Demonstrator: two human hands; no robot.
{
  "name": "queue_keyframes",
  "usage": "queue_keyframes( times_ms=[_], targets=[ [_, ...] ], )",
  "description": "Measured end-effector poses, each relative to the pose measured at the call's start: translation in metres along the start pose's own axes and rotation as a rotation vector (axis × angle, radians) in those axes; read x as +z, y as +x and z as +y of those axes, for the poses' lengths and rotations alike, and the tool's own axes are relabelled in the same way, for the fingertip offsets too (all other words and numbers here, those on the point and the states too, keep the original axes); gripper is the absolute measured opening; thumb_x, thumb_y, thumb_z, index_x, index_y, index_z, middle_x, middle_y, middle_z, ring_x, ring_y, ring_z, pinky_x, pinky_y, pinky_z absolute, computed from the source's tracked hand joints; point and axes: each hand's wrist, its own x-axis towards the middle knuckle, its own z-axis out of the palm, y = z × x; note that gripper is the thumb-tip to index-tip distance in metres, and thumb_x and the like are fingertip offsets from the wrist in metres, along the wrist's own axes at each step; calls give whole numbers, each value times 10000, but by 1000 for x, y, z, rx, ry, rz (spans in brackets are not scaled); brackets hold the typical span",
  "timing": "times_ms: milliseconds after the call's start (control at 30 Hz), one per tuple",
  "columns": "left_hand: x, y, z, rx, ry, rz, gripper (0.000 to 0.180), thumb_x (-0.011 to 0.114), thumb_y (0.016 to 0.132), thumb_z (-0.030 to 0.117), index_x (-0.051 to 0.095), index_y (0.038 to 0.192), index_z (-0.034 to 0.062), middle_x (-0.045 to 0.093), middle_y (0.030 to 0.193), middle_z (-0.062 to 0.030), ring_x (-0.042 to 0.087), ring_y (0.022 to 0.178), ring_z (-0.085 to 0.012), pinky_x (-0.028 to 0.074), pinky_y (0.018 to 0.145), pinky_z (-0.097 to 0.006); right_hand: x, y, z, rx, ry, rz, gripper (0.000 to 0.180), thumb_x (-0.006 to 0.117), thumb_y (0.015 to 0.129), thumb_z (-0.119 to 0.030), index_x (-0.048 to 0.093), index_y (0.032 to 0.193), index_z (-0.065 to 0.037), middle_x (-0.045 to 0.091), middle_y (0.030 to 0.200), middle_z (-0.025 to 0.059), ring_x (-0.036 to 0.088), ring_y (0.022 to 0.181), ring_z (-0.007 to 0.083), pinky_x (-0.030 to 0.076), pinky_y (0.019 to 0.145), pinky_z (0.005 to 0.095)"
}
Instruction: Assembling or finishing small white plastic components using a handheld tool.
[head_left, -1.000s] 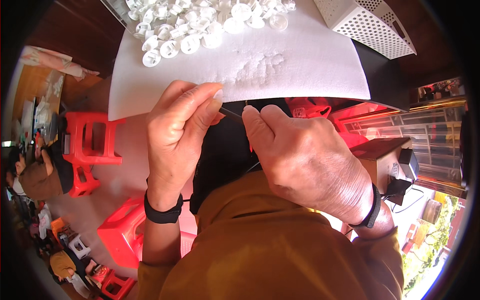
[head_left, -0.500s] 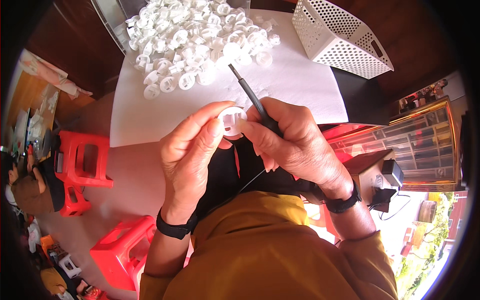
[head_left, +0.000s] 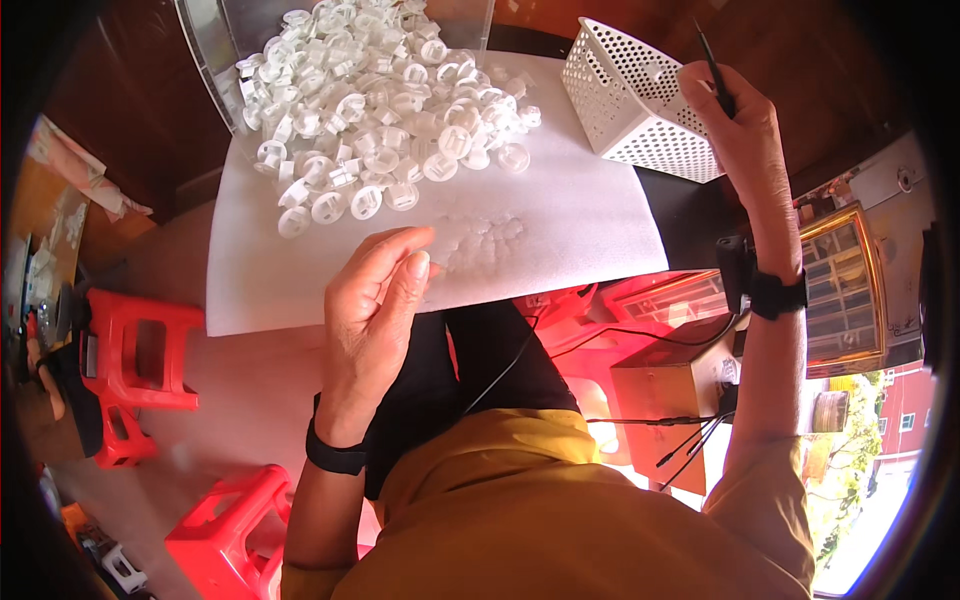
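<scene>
the left hand (head_left: 375, 300) is held loosely curled and empty over the near edge of the white foam sheet (head_left: 570, 215). bare sheet is left between it and the heap of white plastic caps (head_left: 375, 100), piled at its twelve o'clock. at two o'clock the right hand (head_left: 740, 125) is raised beside the white perforated basket (head_left: 630, 100), closed around a thin dark tool (head_left: 716, 72) pointing up.

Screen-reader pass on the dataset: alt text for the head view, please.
Seen from above, a seated person's right hand holds a thin dark tool over a white perforated basket, while the left hand hovers empty by a white foam sheet. A heap of small white plastic caps covers the sheet's far end; red stools stand below.
</scene>
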Motion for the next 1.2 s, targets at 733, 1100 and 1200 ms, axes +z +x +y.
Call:
queue_keyframes(
  times_ms=[733,1100,1200],
  targets=[
    [12,4,5,-63,-154,-136,469,516,971,213,423,1344,-56,617,1122,-154,637,859,-165,520,742,-292,73,-74,-84,435,686,-834,196,643,907,-189,602,824,-17,470,626,-66,419,584,21,342,492,223],
    [11,4,5,-37,-129,-190,395,548,938,164,522,1246,-84,620,1059,-138,616,812,-154,508,727,-275,87,-97,-70,565,1035,-832,177,647,911,-178,616,904,-4,520,619,-34,436,502,20,344,441,188],
    [13,1,0,37,-110,-138,377,550,927,147,538,1223,-85,595,1109,-143,610,860,-167,505,741,-284,87,-102,-74,617,1049,-700,192,645,913,-191,611,914,-2,522,601,-27,430,454,22,330,407,184]
  ],
)
